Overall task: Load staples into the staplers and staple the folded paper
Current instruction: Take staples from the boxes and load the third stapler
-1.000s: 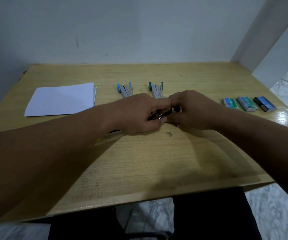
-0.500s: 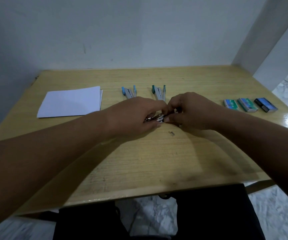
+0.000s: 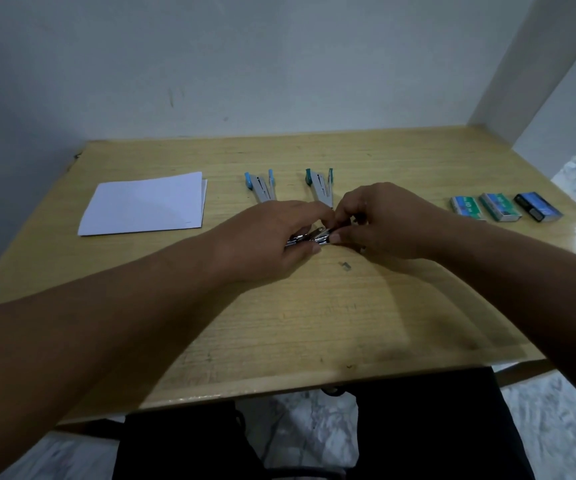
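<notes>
Over the last second our two hands have stayed together at the middle of the surface (image 3: 314, 323) while the head camera lifted a little, so the folded paper (image 3: 146, 204) and the far staplers now sit lower in view. The metal piece between our hands has turned: earlier it showed as a dark sliver, now a bright chrome stapler (image 3: 309, 236) lies across the gap. We judge that we are still loading this one, with the stapling not yet begun, since the paper lies untouched, well apart to the left

Our left hand (image 3: 272, 233) is curled closed around the stapler's left end, thumb underneath, fingers over the top. Our right hand (image 3: 380, 220) is also closed, its fingertips pinched at the stapler's right end; whether it holds a strip of staples there we cannot tell

Two more staplers, a light blue one (image 3: 261, 185) and a teal one (image 3: 321, 185), lie open just beyond our hands. Three staple boxes (image 3: 499, 206) stand in a row to the right, near the edge. A small loose bit of staples (image 3: 346, 265) lies just in front of our right hand
</notes>
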